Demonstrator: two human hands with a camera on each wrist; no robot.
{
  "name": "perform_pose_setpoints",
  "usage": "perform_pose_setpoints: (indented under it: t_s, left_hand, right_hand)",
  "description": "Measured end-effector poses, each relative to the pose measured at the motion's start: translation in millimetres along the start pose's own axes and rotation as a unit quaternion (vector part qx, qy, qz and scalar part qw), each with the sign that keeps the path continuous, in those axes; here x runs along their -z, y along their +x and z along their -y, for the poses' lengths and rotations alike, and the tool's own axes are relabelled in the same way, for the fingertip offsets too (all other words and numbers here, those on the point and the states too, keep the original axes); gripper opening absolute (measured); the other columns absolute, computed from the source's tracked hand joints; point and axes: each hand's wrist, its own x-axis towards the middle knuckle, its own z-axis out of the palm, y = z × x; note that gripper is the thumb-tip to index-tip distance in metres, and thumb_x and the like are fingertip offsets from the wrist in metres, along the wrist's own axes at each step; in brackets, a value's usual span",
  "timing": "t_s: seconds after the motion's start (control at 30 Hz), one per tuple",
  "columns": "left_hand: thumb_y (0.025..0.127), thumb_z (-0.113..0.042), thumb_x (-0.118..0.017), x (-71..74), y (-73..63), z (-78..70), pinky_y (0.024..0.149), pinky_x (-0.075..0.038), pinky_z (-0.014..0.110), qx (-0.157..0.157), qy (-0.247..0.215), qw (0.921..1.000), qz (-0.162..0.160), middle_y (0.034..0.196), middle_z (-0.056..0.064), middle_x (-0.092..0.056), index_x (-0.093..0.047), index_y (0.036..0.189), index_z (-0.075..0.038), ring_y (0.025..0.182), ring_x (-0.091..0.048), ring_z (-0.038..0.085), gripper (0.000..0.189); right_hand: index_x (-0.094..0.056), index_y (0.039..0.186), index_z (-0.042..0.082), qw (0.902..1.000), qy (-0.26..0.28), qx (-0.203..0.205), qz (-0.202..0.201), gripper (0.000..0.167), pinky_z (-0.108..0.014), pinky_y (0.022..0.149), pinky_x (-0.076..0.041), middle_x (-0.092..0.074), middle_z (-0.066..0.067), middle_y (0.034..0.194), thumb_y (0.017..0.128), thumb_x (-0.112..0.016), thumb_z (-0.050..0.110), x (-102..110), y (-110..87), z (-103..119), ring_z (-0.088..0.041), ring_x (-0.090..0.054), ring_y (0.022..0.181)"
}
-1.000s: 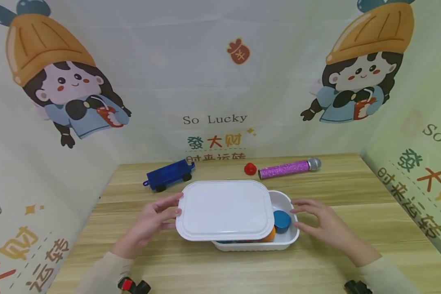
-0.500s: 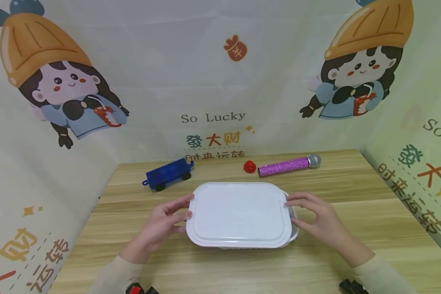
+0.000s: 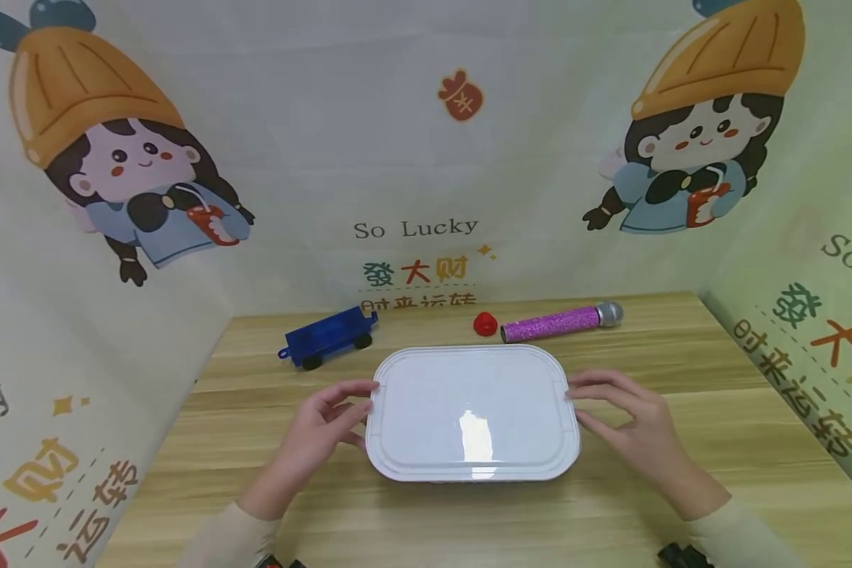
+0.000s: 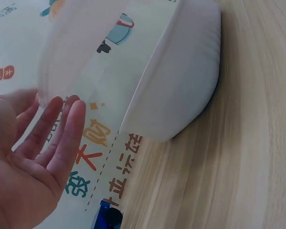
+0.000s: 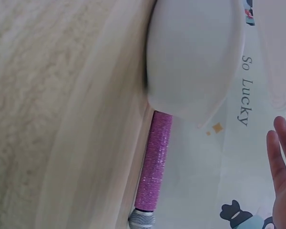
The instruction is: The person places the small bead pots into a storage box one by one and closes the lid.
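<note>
A white rectangular lid (image 3: pixel 426 410) with rounded corners is held level between both hands. My left hand (image 3: pixel 319 430) grips its left end, and my right hand (image 3: pixel 639 426) holds the right end by the rim. Under the lid stands a white plastic box (image 4: pixel 181 81) on the table; both wrist views show a gap between the two. In the left wrist view the fingers (image 4: pixel 69 138) reach the corner of the lid. At the edge of the right wrist view, fingers (image 5: pixel 276 155) extend near the lid's corner. The box's contents are hidden.
Behind the lid on the wooden table (image 3: pixel 426 521) lie a blue toy wagon (image 3: pixel 329 335) with black wheels, a small red cap-like piece (image 3: pixel 485 323) and a purple glitter microphone (image 3: pixel 554 324). A printed cloth (image 3: pixel 312 158) hangs behind the table.
The lid has moved right until it covers the box, hiding the blue and orange pieces seen inside earlier. My left hand came along with it; my right hand went from the box rim to the lid.
</note>
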Motion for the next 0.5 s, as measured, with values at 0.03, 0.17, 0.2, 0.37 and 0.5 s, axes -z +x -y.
perform_pose_setpoints:
  t_s: [0.03, 0.17, 0.2, 0.37, 0.5]
  left_hand:
    - [0.102, -0.013, -0.065, -0.6, -0.9, -0.9, 0.068, -0.066, 0.041, -0.013, 0.008, 0.9999, -0.004, 0.125, 0.001, -0.068, -0.062, 0.134, 0.003, 0.09, -0.073, 0.012, 0.036]
    - [0.101, -0.004, -0.063, -2.6, -3.5, -4.2, 0.066, -0.066, 0.037, -0.064, 0.03, 0.9974, -0.017, 0.113, -0.003, -0.073, -0.062, 0.132, 0.005, 0.086, -0.073, 0.01, 0.032]
    - [0.1, -0.002, -0.064, -3.2, -4.0, -5.3, 0.065, -0.065, 0.036, -0.076, 0.034, 0.9964, -0.02, 0.111, -0.003, -0.073, -0.062, 0.131, 0.005, 0.084, -0.073, 0.01, 0.032]
    - [0.097, 0.002, -0.067, -7.6, -4.9, -8.3, 0.06, -0.064, 0.032, -0.125, 0.05, 0.9899, -0.043, 0.101, -0.003, -0.075, -0.065, 0.124, 0.006, 0.076, -0.071, 0.007, 0.027]
    - [0.096, 0.003, -0.069, -11.8, -6.0, -9.8, 0.056, -0.063, 0.033, -0.152, 0.088, 0.9816, -0.074, 0.102, -0.004, -0.072, -0.07, 0.115, 0.001, 0.069, -0.069, 0.008, 0.02]
  right_hand:
    - [-0.079, 0.104, 0.007, 1.0, 0.006, 0.002, -0.004, 0.027, -0.019, 0.105, -0.052, -0.073, -0.018, 0.111, 0.078, -0.086, 0.003, 0.3, 0.6, 0.2, -0.007, -0.067, 0.116]
    - [-0.079, 0.104, 0.005, 0.9998, 0.018, -0.001, -0.011, 0.027, -0.019, 0.106, -0.052, -0.073, -0.02, 0.112, 0.077, -0.085, 0.0, 1.9, 3.1, 1.6, -0.009, -0.067, 0.117]
    - [-0.079, 0.104, 0.005, 0.9997, 0.02, -0.002, -0.011, 0.029, -0.019, 0.106, -0.051, -0.073, -0.021, 0.113, 0.076, -0.085, -0.002, 2.2, 3.5, 1.6, -0.009, -0.067, 0.118]
    - [-0.078, 0.105, 0.003, 0.9995, 0.031, -0.001, -0.009, 0.033, -0.019, 0.106, -0.051, -0.073, -0.022, 0.114, 0.074, -0.085, -0.007, 3.2, 5.6, 1.6, -0.01, -0.067, 0.118]
    - [-0.077, 0.106, 0.003, 0.9989, 0.043, -0.016, -0.009, 0.034, -0.018, 0.106, -0.051, -0.074, -0.02, 0.112, 0.075, -0.083, -0.01, 4.5, 7.8, 5.1, -0.009, -0.068, 0.117]
